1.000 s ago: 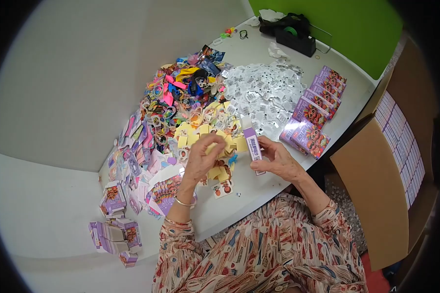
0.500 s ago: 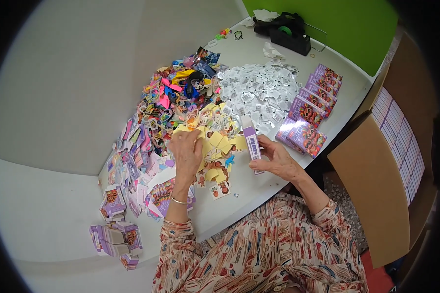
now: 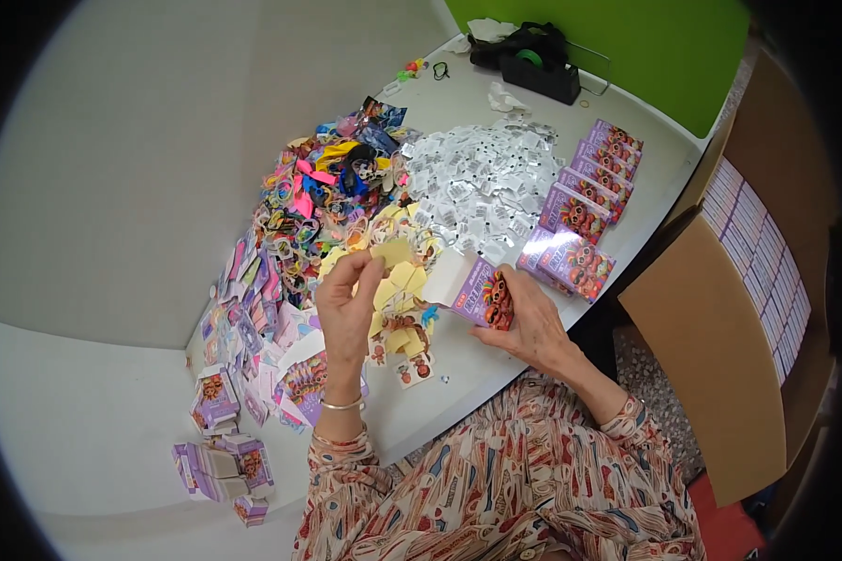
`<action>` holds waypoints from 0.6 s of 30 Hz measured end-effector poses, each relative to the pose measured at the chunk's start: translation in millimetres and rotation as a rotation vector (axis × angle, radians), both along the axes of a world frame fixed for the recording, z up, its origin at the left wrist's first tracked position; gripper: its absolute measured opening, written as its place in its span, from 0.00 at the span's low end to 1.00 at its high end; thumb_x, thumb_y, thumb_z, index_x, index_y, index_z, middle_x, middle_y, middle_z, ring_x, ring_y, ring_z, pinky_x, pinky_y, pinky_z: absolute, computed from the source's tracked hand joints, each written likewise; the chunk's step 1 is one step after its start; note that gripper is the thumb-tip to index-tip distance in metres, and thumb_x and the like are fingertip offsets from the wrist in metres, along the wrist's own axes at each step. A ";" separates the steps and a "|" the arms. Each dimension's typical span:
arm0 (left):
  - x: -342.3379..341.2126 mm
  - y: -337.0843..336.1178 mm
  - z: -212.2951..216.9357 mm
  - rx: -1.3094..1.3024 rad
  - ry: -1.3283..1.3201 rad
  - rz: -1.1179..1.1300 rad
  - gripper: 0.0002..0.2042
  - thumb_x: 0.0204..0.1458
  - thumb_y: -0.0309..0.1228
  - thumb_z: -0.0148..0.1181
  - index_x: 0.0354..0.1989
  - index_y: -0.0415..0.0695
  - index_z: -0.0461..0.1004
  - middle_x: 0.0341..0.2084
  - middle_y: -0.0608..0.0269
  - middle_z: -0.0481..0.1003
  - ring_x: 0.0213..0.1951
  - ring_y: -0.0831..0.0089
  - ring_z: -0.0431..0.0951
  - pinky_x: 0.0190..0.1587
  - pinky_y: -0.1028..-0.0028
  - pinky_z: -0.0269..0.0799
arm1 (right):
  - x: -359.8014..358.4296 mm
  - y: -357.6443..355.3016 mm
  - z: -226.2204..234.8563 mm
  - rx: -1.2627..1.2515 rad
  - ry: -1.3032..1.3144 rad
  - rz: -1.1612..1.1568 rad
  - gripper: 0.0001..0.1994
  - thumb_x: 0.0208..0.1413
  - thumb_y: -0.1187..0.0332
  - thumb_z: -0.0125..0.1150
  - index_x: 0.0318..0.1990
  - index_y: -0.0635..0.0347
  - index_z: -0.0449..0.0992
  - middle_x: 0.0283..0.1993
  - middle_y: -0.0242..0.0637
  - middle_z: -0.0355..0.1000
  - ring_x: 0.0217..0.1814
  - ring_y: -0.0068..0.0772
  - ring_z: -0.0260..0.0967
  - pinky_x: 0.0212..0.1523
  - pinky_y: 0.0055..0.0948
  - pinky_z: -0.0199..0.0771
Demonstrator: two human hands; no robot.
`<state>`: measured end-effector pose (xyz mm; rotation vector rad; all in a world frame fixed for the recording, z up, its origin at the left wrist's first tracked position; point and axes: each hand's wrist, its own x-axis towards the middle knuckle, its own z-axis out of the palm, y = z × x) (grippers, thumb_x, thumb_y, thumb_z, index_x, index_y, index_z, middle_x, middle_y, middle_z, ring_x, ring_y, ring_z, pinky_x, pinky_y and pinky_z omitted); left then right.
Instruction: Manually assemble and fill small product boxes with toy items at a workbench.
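Note:
My left hand (image 3: 348, 304) pinches a small yellow card (image 3: 393, 252) between thumb and fingertips, held above the loose pile of yellow cards (image 3: 404, 280). My right hand (image 3: 530, 324) grips a small purple printed box (image 3: 482, 296) by its right end. Its white end flap (image 3: 447, 277) stands open toward the left hand, and the illustrated face is turned up. What lies inside the box cannot be seen. Below the hands lie small picture stickers (image 3: 414, 369) and a bright blue piece (image 3: 429, 316).
White printed packets (image 3: 482, 178) form a heap beyond the box. Colourful bands and balloons (image 3: 332, 178) lie back left, pastel packets (image 3: 253, 327) nearer. Filled-looking purple boxes (image 3: 580, 262) line the right edge. A black tape dispenser (image 3: 540, 77) stands behind; an open carton (image 3: 711, 355) is at right.
My left hand has lifted a yellow card from the pile. My right hand has turned the box from its narrow side to its illustrated face, with the flap toward the left.

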<state>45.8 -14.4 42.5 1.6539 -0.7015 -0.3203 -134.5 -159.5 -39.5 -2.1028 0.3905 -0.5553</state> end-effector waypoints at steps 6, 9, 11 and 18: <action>-23.2 -6.1 -2.6 0.262 -0.554 -0.162 0.04 0.47 0.26 0.64 0.31 0.42 0.77 0.38 0.62 0.74 0.45 0.66 0.69 0.49 0.67 0.63 | -14.1 8.7 6.9 -0.160 0.170 -0.079 0.42 0.38 0.56 0.73 0.58 0.67 0.56 0.45 0.51 0.65 0.48 0.52 0.66 0.46 0.42 0.70; -35.8 -13.0 -13.9 0.335 -0.716 -0.193 0.04 0.44 0.26 0.64 0.28 0.44 0.77 0.42 0.62 0.70 0.49 0.62 0.66 0.53 0.63 0.56 | -25.2 10.4 10.9 -0.257 0.186 -0.110 0.41 0.38 0.56 0.73 0.57 0.66 0.57 0.41 0.48 0.65 0.44 0.49 0.67 0.42 0.41 0.71; -45.4 -19.8 -14.8 0.461 -0.784 -0.344 0.03 0.46 0.25 0.63 0.29 0.43 0.77 0.43 0.62 0.71 0.50 0.63 0.66 0.53 0.65 0.61 | -32.4 10.3 12.6 -0.282 0.239 -0.105 0.40 0.38 0.56 0.73 0.56 0.67 0.58 0.41 0.47 0.65 0.42 0.48 0.68 0.39 0.39 0.71; 12.8 -55.7 -51.8 0.384 -0.696 -0.308 0.10 0.44 0.30 0.65 0.36 0.44 0.78 0.40 0.61 0.71 0.50 0.60 0.67 0.53 0.63 0.58 | -56.8 9.9 9.5 -0.257 0.279 -0.156 0.40 0.38 0.53 0.72 0.54 0.68 0.59 0.39 0.47 0.66 0.41 0.48 0.70 0.37 0.39 0.72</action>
